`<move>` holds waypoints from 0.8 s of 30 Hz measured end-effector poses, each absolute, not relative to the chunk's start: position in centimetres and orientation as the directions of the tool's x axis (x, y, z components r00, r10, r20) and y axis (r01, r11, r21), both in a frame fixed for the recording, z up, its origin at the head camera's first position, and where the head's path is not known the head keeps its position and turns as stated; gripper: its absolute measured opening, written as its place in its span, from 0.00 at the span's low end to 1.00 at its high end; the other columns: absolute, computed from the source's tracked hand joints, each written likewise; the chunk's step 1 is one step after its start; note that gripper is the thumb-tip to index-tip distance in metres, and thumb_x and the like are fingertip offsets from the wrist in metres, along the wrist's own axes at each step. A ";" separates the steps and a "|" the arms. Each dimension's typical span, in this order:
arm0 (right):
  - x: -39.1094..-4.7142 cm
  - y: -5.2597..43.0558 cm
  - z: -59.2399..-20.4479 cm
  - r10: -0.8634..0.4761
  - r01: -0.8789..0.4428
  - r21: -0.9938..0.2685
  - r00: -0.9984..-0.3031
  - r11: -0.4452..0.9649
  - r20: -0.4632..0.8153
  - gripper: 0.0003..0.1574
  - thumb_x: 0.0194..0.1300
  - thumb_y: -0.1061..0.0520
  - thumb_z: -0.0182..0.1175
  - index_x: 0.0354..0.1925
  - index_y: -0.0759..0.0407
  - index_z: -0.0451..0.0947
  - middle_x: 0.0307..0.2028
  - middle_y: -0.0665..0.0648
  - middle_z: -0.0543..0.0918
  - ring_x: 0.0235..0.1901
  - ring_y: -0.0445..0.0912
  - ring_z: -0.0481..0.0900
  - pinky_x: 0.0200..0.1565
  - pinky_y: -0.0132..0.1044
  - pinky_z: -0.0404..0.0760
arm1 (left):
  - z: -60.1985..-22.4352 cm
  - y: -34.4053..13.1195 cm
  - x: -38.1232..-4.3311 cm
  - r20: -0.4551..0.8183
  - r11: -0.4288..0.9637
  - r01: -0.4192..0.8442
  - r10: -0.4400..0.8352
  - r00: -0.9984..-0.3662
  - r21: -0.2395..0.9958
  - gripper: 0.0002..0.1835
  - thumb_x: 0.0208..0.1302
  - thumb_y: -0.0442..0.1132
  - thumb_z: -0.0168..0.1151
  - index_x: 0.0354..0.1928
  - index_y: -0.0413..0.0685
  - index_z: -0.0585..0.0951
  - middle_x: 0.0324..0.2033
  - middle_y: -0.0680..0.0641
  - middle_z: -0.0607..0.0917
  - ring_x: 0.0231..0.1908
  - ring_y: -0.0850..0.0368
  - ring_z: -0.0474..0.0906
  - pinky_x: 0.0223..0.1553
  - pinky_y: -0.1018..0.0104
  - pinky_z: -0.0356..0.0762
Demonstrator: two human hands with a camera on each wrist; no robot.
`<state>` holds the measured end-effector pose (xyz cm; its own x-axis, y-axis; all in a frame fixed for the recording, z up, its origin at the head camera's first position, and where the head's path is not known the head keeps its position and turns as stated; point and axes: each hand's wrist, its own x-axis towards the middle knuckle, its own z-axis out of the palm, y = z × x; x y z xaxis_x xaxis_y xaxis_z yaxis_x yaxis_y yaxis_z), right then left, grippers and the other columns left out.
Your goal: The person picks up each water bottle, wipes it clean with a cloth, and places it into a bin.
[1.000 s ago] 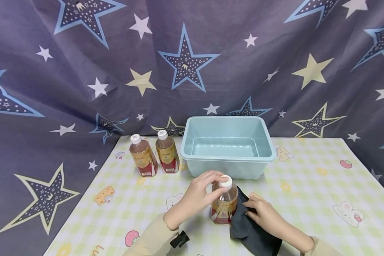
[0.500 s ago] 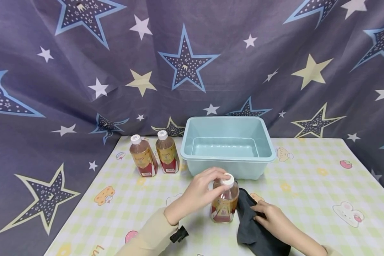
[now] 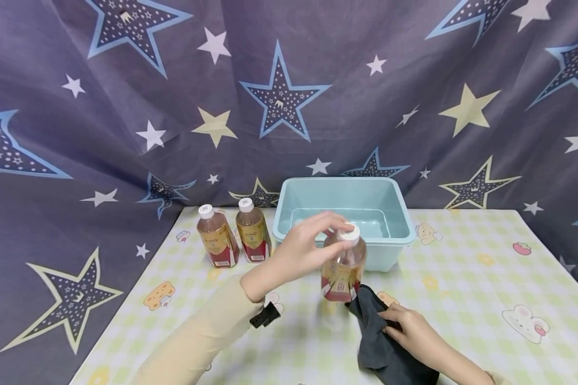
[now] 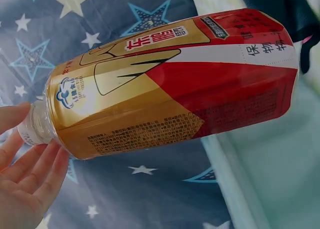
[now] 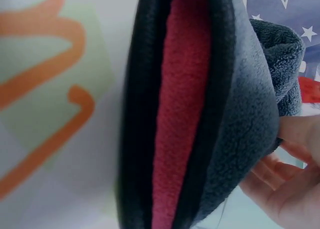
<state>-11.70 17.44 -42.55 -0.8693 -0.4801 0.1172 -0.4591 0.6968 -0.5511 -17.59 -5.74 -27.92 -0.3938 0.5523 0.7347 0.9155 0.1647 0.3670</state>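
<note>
I see the left hand (image 3: 304,247), curled round the white cap (image 3: 349,235), holding a drink bottle (image 3: 343,275) above the worktop (image 3: 467,321) before the pale-blue tub (image 3: 385,253) at the back edge, the right hand (image 3: 413,332) pinching a charcoal cloth (image 3: 386,357) nearer the front edge.

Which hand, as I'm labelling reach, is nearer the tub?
Left. The left hand grips a bottle in front of the blue tub; the right hand, holding cloth, is farther off, front-right.

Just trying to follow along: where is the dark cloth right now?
In the head view, the cloth is at the bottom, right of centre, held by the right hand, below and right of the bottle in the left hand.
</note>
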 end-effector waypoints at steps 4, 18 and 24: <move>-11.7 17.6 -42.7 -0.490 -0.479 -0.555 -0.860 0.680 0.141 0.12 0.52 0.66 0.61 0.39 0.66 0.79 0.30 0.49 0.76 0.29 0.39 0.74 0.26 0.30 0.72 | -25.3 -5.1 -18.2 0.751 0.126 0.914 0.532 -0.391 0.386 0.10 0.50 0.30 0.64 0.36 0.36 0.78 0.35 0.43 0.81 0.33 0.60 0.76 0.35 0.76 0.76; -11.7 17.6 -42.7 -0.496 -0.475 -0.571 -0.858 0.669 0.133 0.12 0.52 0.66 0.60 0.39 0.66 0.78 0.31 0.49 0.76 0.30 0.38 0.74 0.27 0.30 0.74 | -19.9 -2.9 -21.8 0.646 0.226 0.810 0.505 -0.573 0.542 0.11 0.53 0.35 0.63 0.39 0.40 0.79 0.38 0.47 0.80 0.35 0.63 0.74 0.38 0.76 0.74; -11.7 17.7 -42.7 -0.498 -0.482 -0.569 -0.856 0.666 0.142 0.13 0.52 0.67 0.60 0.39 0.66 0.78 0.31 0.49 0.76 0.30 0.39 0.74 0.26 0.31 0.74 | -19.3 -1.8 -23.7 0.640 0.277 0.797 0.482 -0.599 0.537 0.11 0.54 0.34 0.62 0.40 0.40 0.78 0.39 0.47 0.81 0.37 0.63 0.75 0.39 0.78 0.73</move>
<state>-11.73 17.70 -42.67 -0.8557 -0.4978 0.1416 -0.4818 0.6663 -0.5691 -23.65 -1.77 -19.31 -0.5987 0.4817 0.6400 0.7969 0.2770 0.5369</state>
